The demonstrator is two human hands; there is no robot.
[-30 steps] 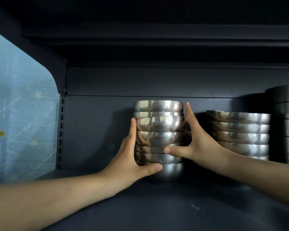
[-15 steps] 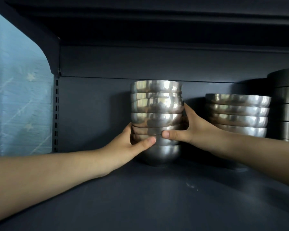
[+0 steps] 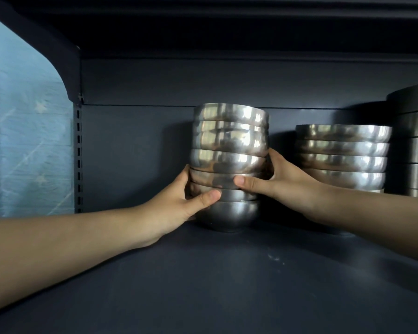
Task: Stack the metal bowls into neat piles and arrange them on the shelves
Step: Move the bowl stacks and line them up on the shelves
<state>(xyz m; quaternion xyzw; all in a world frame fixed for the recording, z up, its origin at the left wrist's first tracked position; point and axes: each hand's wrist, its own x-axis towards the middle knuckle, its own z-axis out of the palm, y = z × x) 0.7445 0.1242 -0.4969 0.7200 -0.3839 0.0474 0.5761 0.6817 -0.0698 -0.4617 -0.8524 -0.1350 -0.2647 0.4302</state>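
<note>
On the dark shelf [image 3: 203, 285], mid-depth, a tall stack of bowls [image 3: 229, 141] stands upright, and both hands are on its lower half. Left hand [image 3: 176, 206] curls round the left side, thumb [image 3: 209, 195] laid across the front just above the bottom bowl; its other fingers wrap behind, mostly hidden. Right hand [image 3: 290, 182] clamps the right side, thumb [image 3: 245, 183] pressed to the front a little higher, fingers tucked round the far side. Just right of that hand sits a wider pile of bowls [image 3: 340, 153], close beside but apart. Further right, a darker pile [image 3: 415, 145] runs off the edge. Far left, a slotted upright [image 3: 78, 160] and blue starred wallpaper [image 3: 22, 141].
</note>
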